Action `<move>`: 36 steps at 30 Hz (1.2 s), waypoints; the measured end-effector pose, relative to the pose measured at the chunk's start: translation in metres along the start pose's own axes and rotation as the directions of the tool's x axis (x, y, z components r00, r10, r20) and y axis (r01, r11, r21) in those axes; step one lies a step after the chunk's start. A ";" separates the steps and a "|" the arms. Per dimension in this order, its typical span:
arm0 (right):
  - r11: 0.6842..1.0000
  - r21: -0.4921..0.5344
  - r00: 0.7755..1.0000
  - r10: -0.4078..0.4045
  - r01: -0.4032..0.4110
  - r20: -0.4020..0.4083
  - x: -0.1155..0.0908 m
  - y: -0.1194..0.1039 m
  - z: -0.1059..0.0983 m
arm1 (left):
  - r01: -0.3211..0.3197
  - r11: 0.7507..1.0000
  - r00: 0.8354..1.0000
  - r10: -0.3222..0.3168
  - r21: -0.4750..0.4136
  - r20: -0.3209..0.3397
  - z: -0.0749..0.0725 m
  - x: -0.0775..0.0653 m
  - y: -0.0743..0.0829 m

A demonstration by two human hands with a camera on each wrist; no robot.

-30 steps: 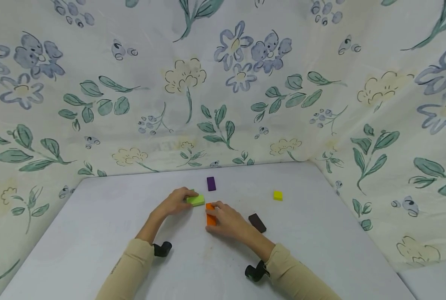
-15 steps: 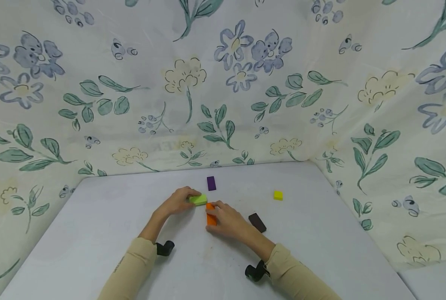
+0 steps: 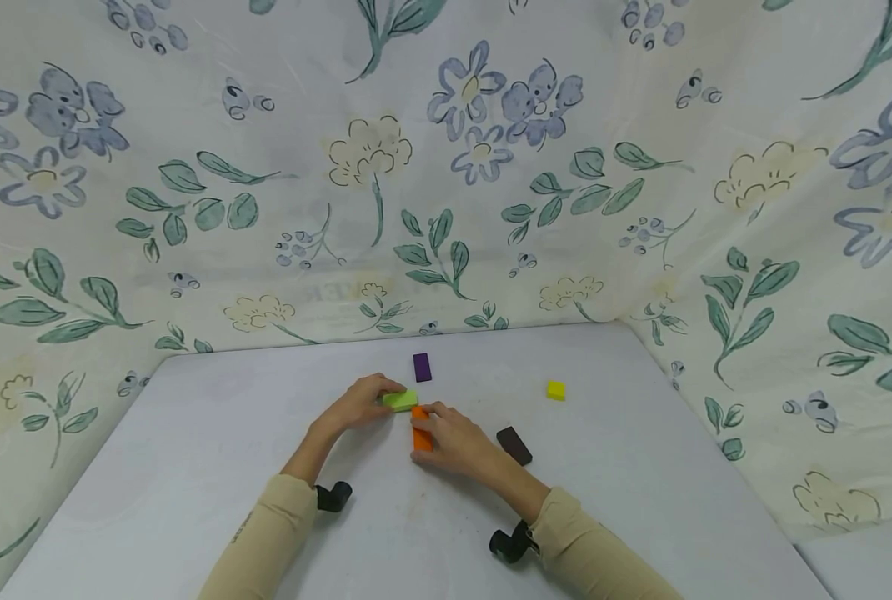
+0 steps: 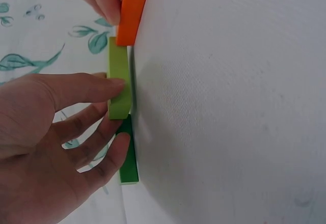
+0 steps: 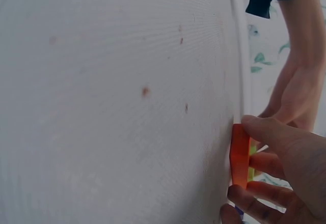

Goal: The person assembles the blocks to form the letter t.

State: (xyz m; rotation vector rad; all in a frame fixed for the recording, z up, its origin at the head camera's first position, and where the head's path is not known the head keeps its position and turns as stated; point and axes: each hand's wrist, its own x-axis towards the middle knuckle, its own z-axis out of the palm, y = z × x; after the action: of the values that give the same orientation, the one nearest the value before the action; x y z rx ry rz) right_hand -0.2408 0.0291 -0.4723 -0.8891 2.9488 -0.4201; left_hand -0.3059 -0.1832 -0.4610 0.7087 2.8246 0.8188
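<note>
My left hand (image 3: 359, 402) pinches a light green block (image 3: 400, 402) between thumb and fingers, just beyond the far end of an orange block (image 3: 422, 440). In the left wrist view the light green block's end sits right at the orange block's end. A dark green block (image 4: 130, 155) shows there by the left hand's lower fingers; in the head view that hand hides it. My right hand (image 3: 457, 442) grips the orange block by its two ends, thumb at the near end. Behind the orange block, the right wrist view shows a sliver of light green.
Beyond the hands lies a purple block (image 3: 422, 367). A dark brown block (image 3: 514, 446) rests close to the right forearm, and a small yellow block (image 3: 556, 391) is farther right. Flowered cloth (image 3: 446, 192) rises behind the white table (image 3: 641, 483).
My left hand has slid the light green block to the right, up to the orange block's far end. The right hand and the orange block have stayed in place.
</note>
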 end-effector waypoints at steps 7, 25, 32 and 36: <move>1.000 0.009 1.000 0.005 -0.005 0.000 0.000 -0.001 0.000 | 0.006 1.000 1.000 -0.006 -0.001 -0.003 -0.001 -0.002 0.007; 1.000 0.003 1.000 -0.008 0.008 -0.020 -0.002 -0.001 0.000 | 0.059 0.991 0.998 -0.056 0.122 -0.027 0.007 0.001 0.012; 1.000 -0.012 1.000 0.001 -0.001 -0.019 -0.001 0.000 0.001 | 0.035 0.991 0.999 -0.031 0.127 -0.037 0.007 0.000 0.013; 1.000 -0.017 1.000 0.002 -0.003 -0.018 -0.001 0.000 0.002 | 0.030 0.990 0.999 -0.025 0.135 -0.038 0.008 -0.001 0.012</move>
State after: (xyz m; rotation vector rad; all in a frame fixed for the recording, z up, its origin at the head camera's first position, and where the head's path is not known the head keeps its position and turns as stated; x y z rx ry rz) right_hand -0.2396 0.0290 -0.4747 -0.8880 2.9739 -0.4059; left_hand -0.2984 -0.1705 -0.4609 0.6774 2.9381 0.6474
